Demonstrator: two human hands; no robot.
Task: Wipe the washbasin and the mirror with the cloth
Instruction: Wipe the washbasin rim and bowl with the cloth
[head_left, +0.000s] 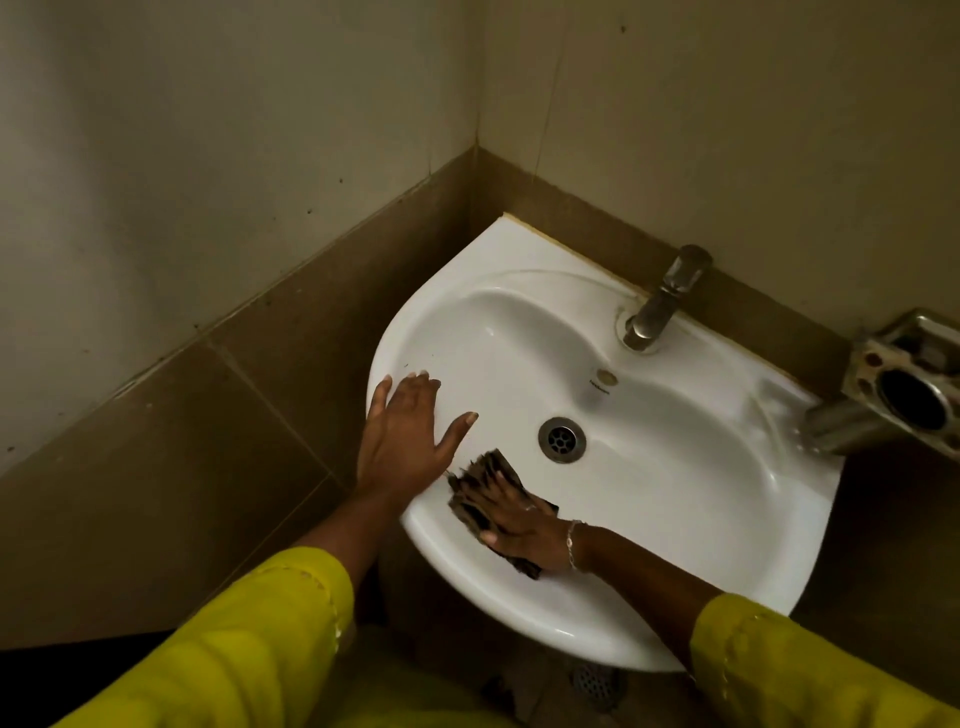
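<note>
Low in frame the right hand (524, 525) lies flat, fingers straight, pressing the dark cloth (480, 475) on the near slope of the washbasin (675, 467), the left hand (402, 436) spread flat on its left rim, beyond them the drain (562, 439), the tap (665, 299), possibly a soap holder (904, 384), and tiled corner walls (260, 156).

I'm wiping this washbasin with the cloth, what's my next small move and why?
Probably sweep the right hand and cloth toward the drain: the cloth is pressed on the near side of the washbasin, the bowl lies ahead, and the left hand rests on the rim.
</note>
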